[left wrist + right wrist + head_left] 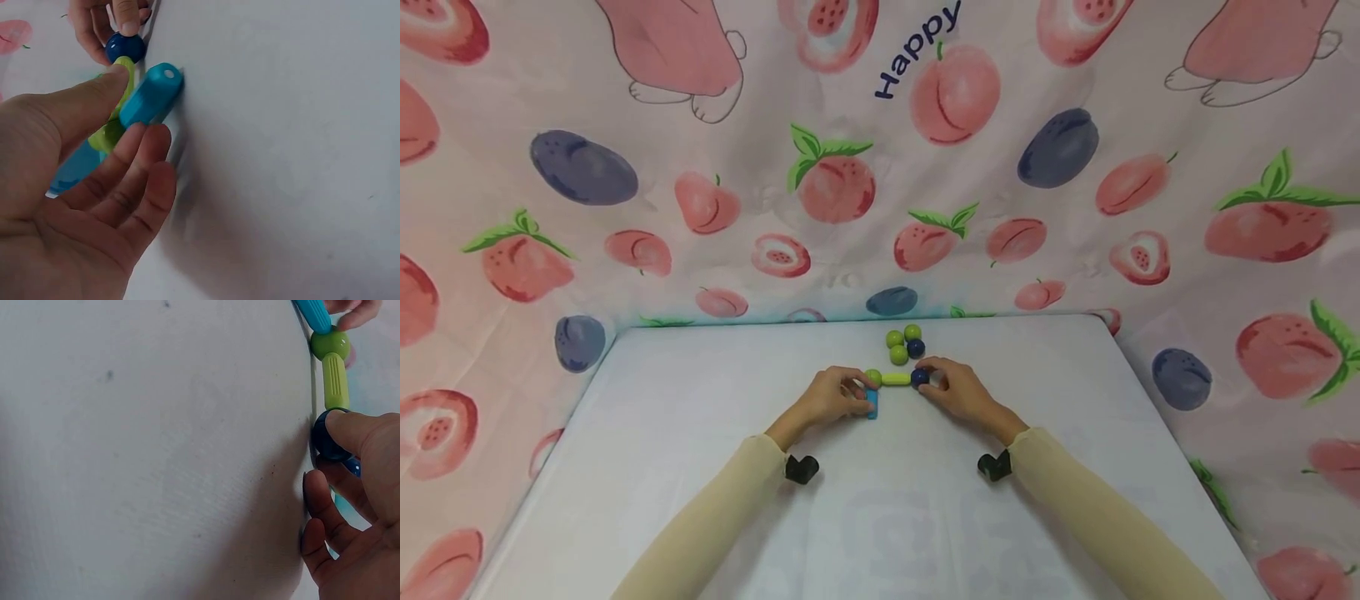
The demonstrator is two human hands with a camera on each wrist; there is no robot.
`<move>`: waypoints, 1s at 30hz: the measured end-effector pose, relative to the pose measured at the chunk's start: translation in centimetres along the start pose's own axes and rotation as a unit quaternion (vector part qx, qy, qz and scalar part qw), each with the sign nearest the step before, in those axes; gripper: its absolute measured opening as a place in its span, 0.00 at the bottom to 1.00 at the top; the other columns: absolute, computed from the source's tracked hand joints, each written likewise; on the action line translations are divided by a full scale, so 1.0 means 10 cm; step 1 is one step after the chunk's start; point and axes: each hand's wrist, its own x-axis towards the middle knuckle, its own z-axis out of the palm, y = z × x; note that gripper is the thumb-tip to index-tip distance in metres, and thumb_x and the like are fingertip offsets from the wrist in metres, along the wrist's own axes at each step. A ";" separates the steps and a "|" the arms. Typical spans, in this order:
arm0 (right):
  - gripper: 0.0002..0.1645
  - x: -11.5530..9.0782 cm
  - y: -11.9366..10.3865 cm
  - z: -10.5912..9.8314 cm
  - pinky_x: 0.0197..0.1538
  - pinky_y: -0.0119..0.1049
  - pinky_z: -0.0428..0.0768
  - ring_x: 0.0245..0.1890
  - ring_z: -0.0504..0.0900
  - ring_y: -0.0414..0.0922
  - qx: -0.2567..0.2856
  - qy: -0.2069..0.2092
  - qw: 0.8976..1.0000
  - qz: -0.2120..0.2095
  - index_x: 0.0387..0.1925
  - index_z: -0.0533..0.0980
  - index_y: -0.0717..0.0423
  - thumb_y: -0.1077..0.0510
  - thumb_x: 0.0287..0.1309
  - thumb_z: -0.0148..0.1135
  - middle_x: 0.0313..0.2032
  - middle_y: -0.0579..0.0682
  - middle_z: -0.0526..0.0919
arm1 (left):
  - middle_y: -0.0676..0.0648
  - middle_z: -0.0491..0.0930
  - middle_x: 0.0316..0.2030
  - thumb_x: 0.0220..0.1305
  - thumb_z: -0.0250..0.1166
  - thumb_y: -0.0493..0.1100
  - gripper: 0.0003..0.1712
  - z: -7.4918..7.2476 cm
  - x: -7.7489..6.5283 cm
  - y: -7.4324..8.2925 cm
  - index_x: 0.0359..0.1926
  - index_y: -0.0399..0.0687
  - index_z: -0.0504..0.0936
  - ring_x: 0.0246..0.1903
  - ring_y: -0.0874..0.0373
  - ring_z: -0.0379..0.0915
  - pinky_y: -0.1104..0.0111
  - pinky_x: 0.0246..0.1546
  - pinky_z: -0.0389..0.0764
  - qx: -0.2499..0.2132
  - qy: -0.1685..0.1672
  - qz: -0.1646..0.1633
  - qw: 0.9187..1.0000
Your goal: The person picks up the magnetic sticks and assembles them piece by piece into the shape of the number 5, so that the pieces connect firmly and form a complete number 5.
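Note:
A yellow-green rod [896, 379] links a green ball [872, 377] at its left end to a dark blue ball [920, 378] at its right. From the green ball a light blue rod [872, 405] extends toward the near side. My left hand [833, 395] grips the green ball, its thumb on top and fingertips against the blue rod; in the left wrist view the thumb partly covers the ball. My right hand [961, 392] pinches the dark blue ball between thumb and fingers, seen close in the right wrist view [362, 494].
Just beyond the linked pieces, several loose balls sit in a cluster: green balls [898, 355] and one dark blue ball [916, 348]. A white table [700, 375] lies beneath. Fruit-printed cloth [820, 275] hangs behind its far edge and at the sides.

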 end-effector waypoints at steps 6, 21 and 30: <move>0.25 -0.02 0.03 0.02 0.36 0.35 0.74 0.31 0.73 0.42 -0.005 0.000 1.000 0.002 0.63 0.77 0.52 0.55 0.67 0.69 0.49 0.49 0.82 | 0.50 0.83 0.28 0.59 0.77 0.39 0.16 -0.06 0.09 0.05 0.49 0.41 0.88 0.26 0.60 0.75 0.68 0.30 0.76 0.030 0.040 0.040 0.998; 0.26 -0.02 -0.03 0.00 0.36 0.36 0.74 0.32 0.74 0.43 -0.003 -0.010 1.000 0.018 0.65 0.76 0.51 0.54 0.68 0.67 0.49 0.49 0.82 | 0.37 0.84 0.48 0.62 0.75 0.41 0.23 0.04 0.48 0.07 0.57 0.43 0.81 0.41 0.45 0.80 0.54 0.47 0.81 0.050 0.101 0.028 0.993; 0.24 -0.03 -0.03 0.01 0.35 0.36 0.74 0.29 0.73 0.41 -0.004 0.008 1.000 -0.001 0.63 0.77 0.52 0.55 0.67 0.69 0.49 0.50 0.83 | 0.40 0.82 0.54 0.64 0.74 0.43 0.24 0.15 0.70 0.10 0.59 0.47 0.79 0.52 0.44 0.77 0.52 0.56 0.77 0.075 0.069 0.009 0.995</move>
